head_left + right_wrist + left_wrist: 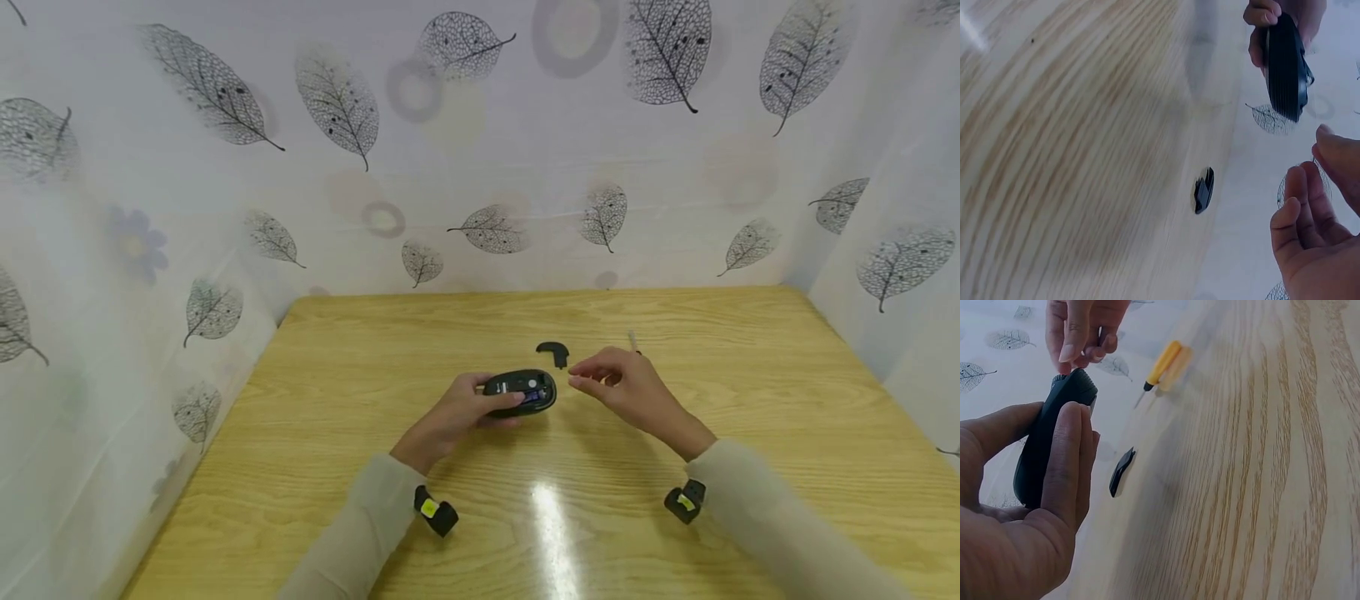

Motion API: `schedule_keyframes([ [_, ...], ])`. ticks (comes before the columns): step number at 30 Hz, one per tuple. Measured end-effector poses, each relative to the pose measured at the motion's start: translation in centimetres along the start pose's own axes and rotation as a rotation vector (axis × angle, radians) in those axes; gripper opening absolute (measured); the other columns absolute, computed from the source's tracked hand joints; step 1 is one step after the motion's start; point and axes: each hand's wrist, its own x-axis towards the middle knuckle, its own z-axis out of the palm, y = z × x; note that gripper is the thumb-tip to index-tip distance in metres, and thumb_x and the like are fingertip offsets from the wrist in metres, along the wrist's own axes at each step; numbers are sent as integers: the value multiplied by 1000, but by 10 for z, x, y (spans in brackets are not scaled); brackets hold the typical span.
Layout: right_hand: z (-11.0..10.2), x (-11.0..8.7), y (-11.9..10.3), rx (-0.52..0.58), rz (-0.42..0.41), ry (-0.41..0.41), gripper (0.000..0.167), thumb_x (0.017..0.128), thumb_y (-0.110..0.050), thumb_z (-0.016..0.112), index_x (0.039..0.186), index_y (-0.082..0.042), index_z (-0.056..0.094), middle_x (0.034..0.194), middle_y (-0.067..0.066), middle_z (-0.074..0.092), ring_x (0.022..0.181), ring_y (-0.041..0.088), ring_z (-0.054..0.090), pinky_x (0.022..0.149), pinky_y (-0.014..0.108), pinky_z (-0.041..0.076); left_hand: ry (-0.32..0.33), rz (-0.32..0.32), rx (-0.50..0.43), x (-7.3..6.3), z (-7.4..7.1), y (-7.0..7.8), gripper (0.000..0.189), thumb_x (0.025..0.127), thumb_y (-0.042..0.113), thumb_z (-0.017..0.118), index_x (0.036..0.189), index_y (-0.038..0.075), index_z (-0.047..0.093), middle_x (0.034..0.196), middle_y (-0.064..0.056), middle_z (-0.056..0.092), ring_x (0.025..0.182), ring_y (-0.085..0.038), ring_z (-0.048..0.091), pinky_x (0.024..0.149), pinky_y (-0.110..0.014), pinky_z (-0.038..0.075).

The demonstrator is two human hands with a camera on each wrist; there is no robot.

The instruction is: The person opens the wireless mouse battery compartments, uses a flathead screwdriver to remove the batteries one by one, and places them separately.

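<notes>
My left hand (457, 414) grips a black computer mouse (498, 385), held underside up above the table. Its battery bay is uncovered and a blue battery (531, 397) shows in it, with my left thumb lying at its edge. Just right of the mouse is my right hand (637, 390), fingers slightly bent and thumb near the fingertips. No object shows clearly between those fingers. Behind the mouse, the curved black battery cover (555, 350) lies on the table; it also shows in the right wrist view as a small black piece (1204, 190).
A screwdriver with a yellow handle (1166, 360) lies beyond the cover; in the head view only its shaft (632, 338) shows behind my right hand. The wooden table (337, 358) meets a leaf-patterned cloth (337, 208) at its back and sides.
</notes>
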Motion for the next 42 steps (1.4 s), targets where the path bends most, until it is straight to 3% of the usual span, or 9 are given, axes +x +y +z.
schedule_keyframes([
  [11, 19, 1, -5, 66, -79, -19, 13, 89, -14, 79, 102, -11, 81, 92, -3, 68, 72, 12, 55, 59, 24, 51, -7, -2, 1, 1, 6, 3, 60, 93, 9, 74, 143, -8, 44, 133, -26, 51, 107, -37, 69, 89, -34, 61],
  [20, 25, 0, -3, 118, -80, -24, 13, 88, -11, 80, 101, -11, 82, 91, -2, 66, 67, 13, 49, 55, 24, 44, -14, 6, -4, 3, 8, 1, 57, 94, 9, 74, 141, -9, 47, 131, -26, 53, 104, -33, 70, 88, -35, 61],
  [42, 31, -2, 1, 189, -89, -26, 9, 89, -10, 78, 97, -11, 82, 91, 0, 67, 72, 15, 53, 59, 23, 47, 14, -10, 58, 6, 10, -2, 53, 93, 9, 75, 137, -9, 50, 127, -24, 57, 100, -31, 71, 86, -34, 62],
])
